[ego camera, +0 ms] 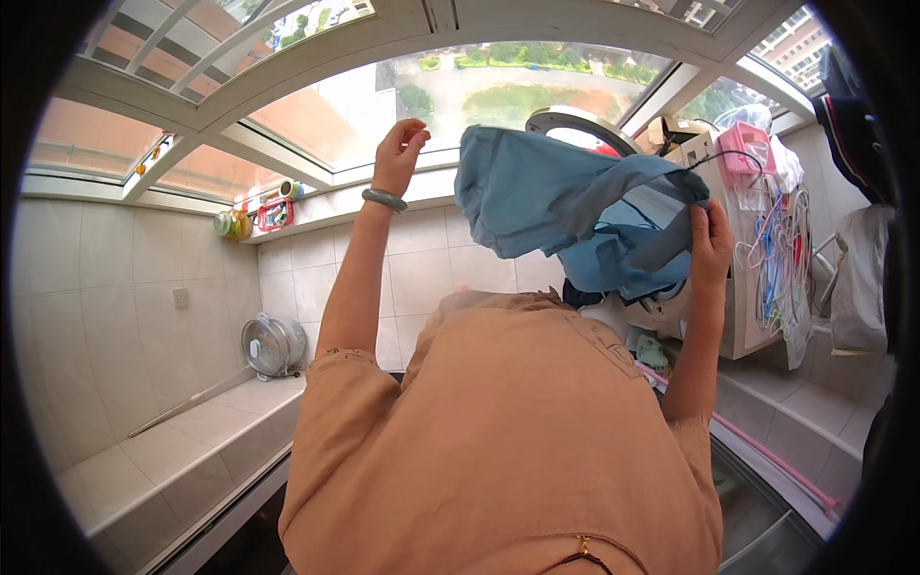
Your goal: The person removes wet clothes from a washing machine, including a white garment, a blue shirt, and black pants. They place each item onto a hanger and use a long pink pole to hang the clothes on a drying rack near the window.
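My right hand (710,241) grips the edge of a blue cloth garment (532,190) at its greyish band. The garment hangs in folds in front of me, its far end spread out to the left. A thin dark cord or hook (726,154) sticks out near the band; I cannot tell whether it belongs to the garment. My left hand (401,152) is raised before the window, left of the cloth and apart from it. Its fingers are loosely curled with nothing visible in them, and a grey-green bangle (384,200) circles the wrist.
Partly behind the garment, a front-loading washing machine (708,316) has its round door (582,122) swung out. A pink basket (744,148) and many-coloured clothes hangers (780,251) are at its right. A pot-like glass-lidded item (266,345) sits on the left ledge; a pink pole (776,460) lies lower right.
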Motion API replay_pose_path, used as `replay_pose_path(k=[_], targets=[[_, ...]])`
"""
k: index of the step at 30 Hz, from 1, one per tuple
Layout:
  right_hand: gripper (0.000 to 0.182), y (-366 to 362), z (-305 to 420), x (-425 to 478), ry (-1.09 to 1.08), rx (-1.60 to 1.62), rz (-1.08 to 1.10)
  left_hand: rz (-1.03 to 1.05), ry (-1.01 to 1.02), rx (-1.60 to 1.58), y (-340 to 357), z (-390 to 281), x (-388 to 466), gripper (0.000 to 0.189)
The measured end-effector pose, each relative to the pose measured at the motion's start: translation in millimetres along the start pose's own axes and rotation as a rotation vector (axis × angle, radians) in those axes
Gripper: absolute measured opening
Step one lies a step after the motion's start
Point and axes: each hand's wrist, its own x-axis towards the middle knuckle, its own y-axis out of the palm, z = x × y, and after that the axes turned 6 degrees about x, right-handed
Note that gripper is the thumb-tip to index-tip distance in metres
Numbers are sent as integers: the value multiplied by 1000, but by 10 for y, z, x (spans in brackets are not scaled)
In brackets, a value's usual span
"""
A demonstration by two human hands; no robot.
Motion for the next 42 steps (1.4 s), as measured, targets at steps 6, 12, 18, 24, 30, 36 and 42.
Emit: replay_pose_path(k=[6, 12, 18, 24, 30, 36, 42], targets=[[14, -29, 234, 52, 6, 47, -86, 153, -171, -140, 888, 348, -714, 31], [15, -136, 288, 122, 33, 77, -118, 299, -55, -162, 976, -182, -612, 30], [20, -226, 271, 83, 68, 68, -132, 488, -136, -102, 788, -258, -580, 25], [15, -420, 345, -31, 62, -119, 29, -65, -41, -389, 203, -564, 47, 17], [16, -358, 432, -186, 156, 44, 31, 80, 216, 74, -119, -684, 540, 18], [18, -183, 402, -243, 75, 48, 14, 476, 572, 203, 173, -1344, 129, 21], [18, -100, 460, -250, 106, 141, 65, 452, 729, 412, 404, -1458, -129, 14]])
